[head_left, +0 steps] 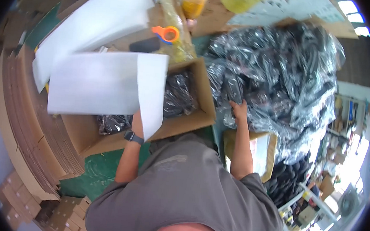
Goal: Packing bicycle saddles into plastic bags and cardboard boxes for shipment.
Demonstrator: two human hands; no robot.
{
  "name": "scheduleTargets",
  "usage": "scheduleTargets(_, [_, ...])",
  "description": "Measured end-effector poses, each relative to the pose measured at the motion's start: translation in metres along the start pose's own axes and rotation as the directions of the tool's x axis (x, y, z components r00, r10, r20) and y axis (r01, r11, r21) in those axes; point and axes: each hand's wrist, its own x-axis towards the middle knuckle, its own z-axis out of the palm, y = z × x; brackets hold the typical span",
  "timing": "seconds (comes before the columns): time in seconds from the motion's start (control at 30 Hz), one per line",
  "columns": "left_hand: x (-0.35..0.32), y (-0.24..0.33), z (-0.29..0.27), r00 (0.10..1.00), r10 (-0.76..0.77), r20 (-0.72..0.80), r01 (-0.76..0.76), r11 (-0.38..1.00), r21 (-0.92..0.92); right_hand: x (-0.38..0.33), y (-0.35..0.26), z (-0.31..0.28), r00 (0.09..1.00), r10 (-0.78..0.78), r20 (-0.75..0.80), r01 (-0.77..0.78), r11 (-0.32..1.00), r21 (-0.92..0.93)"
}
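An open cardboard box [207, 93] stands in front of me, with black items in clear plastic bags [180, 95] inside. A white sheet [96, 82], folded over along its right part, covers much of the box's opening. My left hand [137, 122] reaches into the box behind this sheet; its fingers are hidden, and a dark watch sits on the wrist. To the right lies a large heap of black items in clear plastic bags [275, 70]. At the heap's near left side my right hand [238, 110] grips the end of one bagged black item [234, 88].
White sheets [101, 20] lie stacked beyond the box. An orange tape ring [170, 34] and a dark flat object [145, 45] rest nearby. Flattened cardboard [24, 116] stands along the left. A smaller open carton [271, 155] is below my right forearm.
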Motion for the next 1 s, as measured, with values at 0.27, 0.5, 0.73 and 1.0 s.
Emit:
scheduleTargets(0.27, [-0.019, 0.092, 0.034, 0.923, -0.198, 0.329, 0.336, 0.829, -0.446, -0.162, -0.113, -0.066, 0.779, -0.44, 0.447, 0.122, 0.806, 0.579])
scheduleTargets(0.5, [-0.056, 0.182, 0.097, 0.97, -0.236, 0.059, 0.14, 0.343, -0.929, -0.028, -0.061, 0.028, 0.905, -0.379, 0.195, 0.391, 0.92, -0.026])
scheduleTargets(0.73, [-0.118, 0.141, -0.033, 0.737, -0.525, -0.426, 0.243, 0.794, -0.558, 0.025, -0.045, 0.099, 0.933, -0.234, 0.274, 0.347, 0.789, -0.507])
scheduleTargets(1.0, [-0.131, -0.109, -0.178, 0.677, -0.704, -0.217, 0.725, 0.585, 0.363, -0.033, -0.113, -0.006, 0.89, -0.207, 0.406, 0.021, 0.909, 0.416])
